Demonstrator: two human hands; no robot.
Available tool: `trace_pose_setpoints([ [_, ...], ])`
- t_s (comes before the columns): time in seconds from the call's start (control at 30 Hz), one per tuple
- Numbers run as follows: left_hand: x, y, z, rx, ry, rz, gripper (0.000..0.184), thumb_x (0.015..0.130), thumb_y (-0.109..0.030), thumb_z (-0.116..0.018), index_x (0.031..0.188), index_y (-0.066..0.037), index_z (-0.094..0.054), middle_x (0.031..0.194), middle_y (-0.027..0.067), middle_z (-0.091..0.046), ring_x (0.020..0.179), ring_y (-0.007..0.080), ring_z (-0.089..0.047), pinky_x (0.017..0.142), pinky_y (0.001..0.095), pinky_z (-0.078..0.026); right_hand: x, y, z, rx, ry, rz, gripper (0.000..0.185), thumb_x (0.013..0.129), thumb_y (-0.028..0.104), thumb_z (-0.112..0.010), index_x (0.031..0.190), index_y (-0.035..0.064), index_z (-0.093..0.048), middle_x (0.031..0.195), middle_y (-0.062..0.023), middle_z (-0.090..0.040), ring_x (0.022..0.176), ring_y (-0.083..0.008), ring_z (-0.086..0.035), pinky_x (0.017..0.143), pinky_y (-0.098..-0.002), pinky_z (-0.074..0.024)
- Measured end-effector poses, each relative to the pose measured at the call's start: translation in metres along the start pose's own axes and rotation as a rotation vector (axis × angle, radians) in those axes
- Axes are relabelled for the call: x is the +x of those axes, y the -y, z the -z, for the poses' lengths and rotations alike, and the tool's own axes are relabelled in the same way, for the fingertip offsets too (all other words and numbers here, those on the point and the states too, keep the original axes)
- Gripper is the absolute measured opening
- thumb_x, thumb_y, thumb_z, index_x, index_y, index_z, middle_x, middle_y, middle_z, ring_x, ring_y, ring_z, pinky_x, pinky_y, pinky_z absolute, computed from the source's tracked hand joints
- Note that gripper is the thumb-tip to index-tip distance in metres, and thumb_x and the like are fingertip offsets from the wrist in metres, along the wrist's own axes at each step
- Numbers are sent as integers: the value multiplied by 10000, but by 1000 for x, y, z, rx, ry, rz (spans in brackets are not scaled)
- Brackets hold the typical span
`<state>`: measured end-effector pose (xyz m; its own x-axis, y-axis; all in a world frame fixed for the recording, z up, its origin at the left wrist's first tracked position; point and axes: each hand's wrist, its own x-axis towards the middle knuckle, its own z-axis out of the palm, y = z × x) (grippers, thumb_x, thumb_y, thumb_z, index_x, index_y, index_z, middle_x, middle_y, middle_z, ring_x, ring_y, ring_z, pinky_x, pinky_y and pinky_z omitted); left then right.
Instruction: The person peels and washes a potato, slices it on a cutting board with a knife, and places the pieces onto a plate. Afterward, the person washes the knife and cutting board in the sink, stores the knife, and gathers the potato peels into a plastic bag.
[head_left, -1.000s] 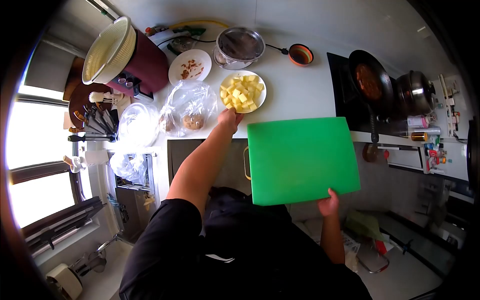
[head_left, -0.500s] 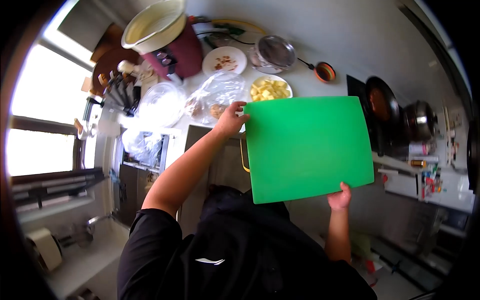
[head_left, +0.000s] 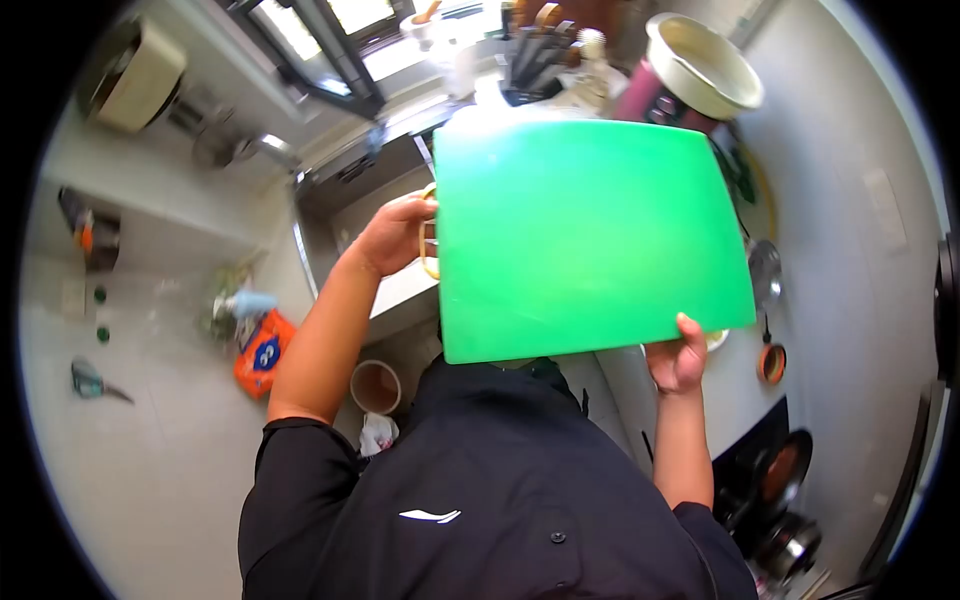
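A large green cutting board [head_left: 595, 240] is held up in front of me, its broad face toward the camera. My left hand [head_left: 400, 235] grips its left edge beside a yellow handle [head_left: 428, 258]; some of those fingers are hidden behind the board. At the lower right edge, my right hand [head_left: 680, 362] has its thumb on the front face and its other fingers underneath. A sliver of a white plate [head_left: 716, 340] shows just behind the right hand. The board hides much of the counter.
Left of the board lies the sink [head_left: 345, 205]. Knives [head_left: 540, 50] and a maroon cooker topped by a cream pot [head_left: 700, 65] stand behind. A bin [head_left: 376, 386] and an orange bag [head_left: 265, 355] are lower left; a frying pan [head_left: 785, 470] is lower right.
My view and body have turned left, from the counter toward the sink, with the board carried along in both hands. The plate of yellow cubes is now almost wholly covered by the board.
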<state>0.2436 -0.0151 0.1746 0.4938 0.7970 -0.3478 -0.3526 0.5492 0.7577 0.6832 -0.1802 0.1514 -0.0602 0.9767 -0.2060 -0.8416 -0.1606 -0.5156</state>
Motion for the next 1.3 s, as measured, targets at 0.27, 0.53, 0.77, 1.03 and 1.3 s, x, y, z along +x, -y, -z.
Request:
trace_pose_setpoints([
  [0.27,-190,-7,166,-391,96,-357,482,862,16,-422,1329,-69,-504,1111,76,-656,955,227,-720,761,391,-648,156,-190,-86,-22,140,-509,362,978,205,-564,1293,29,-600,1225,-99,-698,1122,-265,-671,989,-463,-543],
  [0.53,-238,-47,198,-266,-726,-275,243,894,16,-478,1126,-11,-541,1000,117,-666,828,258,-717,755,453,-646,262,-377,-102,-142,-183,-830,328,979,194,-580,1262,28,-575,1180,-106,-686,1112,-239,-673,981,-376,-557],
  [0.77,-194,-55,200,-240,-1001,-194,263,878,23,-461,1128,-46,-500,972,113,-634,810,263,-713,727,481,-666,314,-411,-146,-1154,-131,-611,335,961,136,-554,1266,21,-633,1179,-102,-686,1136,-239,-618,969,-352,-488],
  [1.03,-135,-43,193,-360,-1084,-245,285,866,20,-486,1137,-61,-524,962,92,-648,763,235,-721,658,431,-667,478,-560,-258,-1253,800,-172,376,983,135,-571,1333,16,-641,1040,-44,-668,950,-174,-615,947,-315,-503],
  [1.3,-76,-55,191,-355,-1119,-251,246,849,8,-491,1087,-45,-520,964,92,-643,743,218,-705,646,411,-664,475,-570,-184,-942,841,-545,616,990,382,-628,1443,-26,-535,1361,-209,-640,1239,-303,-629,1070,-352,-462],
])
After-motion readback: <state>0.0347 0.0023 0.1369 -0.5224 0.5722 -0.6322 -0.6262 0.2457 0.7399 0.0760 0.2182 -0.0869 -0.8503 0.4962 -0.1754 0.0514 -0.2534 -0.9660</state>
